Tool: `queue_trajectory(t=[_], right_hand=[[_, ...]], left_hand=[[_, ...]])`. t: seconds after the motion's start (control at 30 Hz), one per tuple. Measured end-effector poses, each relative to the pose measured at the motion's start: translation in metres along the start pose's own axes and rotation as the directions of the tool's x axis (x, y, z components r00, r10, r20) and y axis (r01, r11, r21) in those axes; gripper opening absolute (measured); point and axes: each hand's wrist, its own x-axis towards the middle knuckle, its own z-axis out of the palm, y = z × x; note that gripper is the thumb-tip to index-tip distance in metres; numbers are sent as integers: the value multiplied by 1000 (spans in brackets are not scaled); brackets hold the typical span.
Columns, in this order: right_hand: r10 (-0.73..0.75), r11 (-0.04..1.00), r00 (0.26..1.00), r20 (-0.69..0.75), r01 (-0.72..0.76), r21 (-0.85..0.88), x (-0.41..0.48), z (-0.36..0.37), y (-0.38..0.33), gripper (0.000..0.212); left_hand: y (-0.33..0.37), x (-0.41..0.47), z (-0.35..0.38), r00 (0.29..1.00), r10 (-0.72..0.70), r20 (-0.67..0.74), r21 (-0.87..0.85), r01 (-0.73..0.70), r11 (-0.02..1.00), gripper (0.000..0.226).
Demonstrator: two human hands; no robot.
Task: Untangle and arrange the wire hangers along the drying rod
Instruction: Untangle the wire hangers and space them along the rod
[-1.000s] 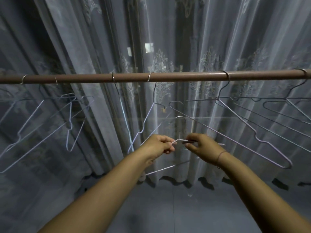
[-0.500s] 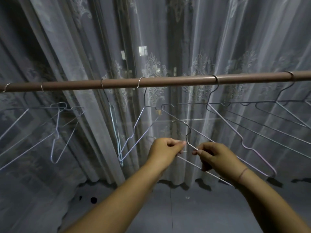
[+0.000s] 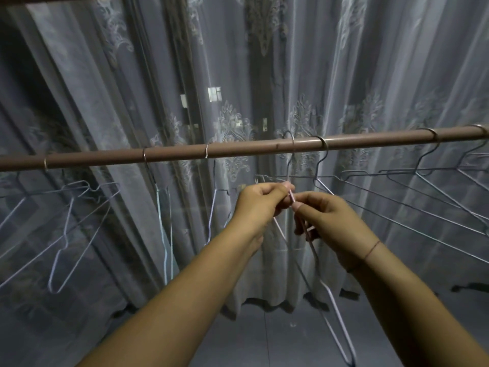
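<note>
One brown rod (image 3: 105,158) crosses the view, slightly higher at the right, and everything hangs from it. Seven hooks show along it.

Far left, one hook sits over the rod, and below it is the left tangle (image 3: 90,187). At least two pale wire bodies cross each other there at the necks, but the exact count cannot be told. Next comes the second hanger (image 3: 164,234), seen edge-on and hanging straight down. Then comes the third hanger (image 3: 211,221), on its own hook, its shoulder just beside the left hand.

The left hand (image 3: 260,205) and right hand (image 3: 330,221) meet just below the rod, right of centre. Both have fingers curled, pinching the neck of the held hanger (image 3: 292,198), with the left thumb and forefinger above the right ones. Its hook rises across the rod to just above it, though whether it rests on the rod cannot be told. Its body slants down to the lower right, toward the floor (image 3: 238,340). A thin band (image 3: 371,250) circles the right wrist.

Further right are the right hangers (image 3: 434,134), three hooks over the rod. Their long wires overlap and fan out to the right edge.

Behind everything hangs one sheer patterned curtain (image 3: 304,62).
</note>
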Motion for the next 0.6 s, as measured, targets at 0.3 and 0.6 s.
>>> queue_trajectory(t=[0.3, 0.6], right_hand=[[131, 991, 991, -1, -131, -12, 31, 13, 12, 22], [116, 993, 992, -46, -116, -14, 33, 9, 22, 14]], left_hand=[[-2, 16, -4, 988, -136, -70, -2, 136, 991, 18], [-6, 12, -26, 987, -30, -155, 68, 41, 997, 17]])
